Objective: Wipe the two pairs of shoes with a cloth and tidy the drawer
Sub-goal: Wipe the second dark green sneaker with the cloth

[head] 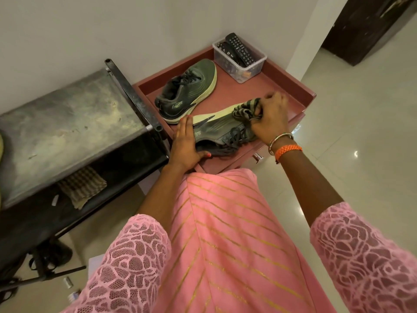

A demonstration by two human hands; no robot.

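Two dark green sneakers with pale soles are on the reddish drawer unit's top point(279, 86). One sneaker point(187, 91) stands upright at the back. The other sneaker point(223, 129) lies on its side at the front edge. My left hand point(185, 145) holds its heel, fingers straight along the heel and thumb under the collar. My right hand point(270, 118) grips a bunched striped cloth point(246, 110) and presses it on the toe end of this shoe.
A clear plastic box point(242, 64) with a black remote control point(240, 49) stands at the back right corner. A dark metal rack point(63, 127) is on the left, with a folded checked cloth point(82, 188) on its lower shelf. Glossy tiled floor point(361, 109) lies to the right.
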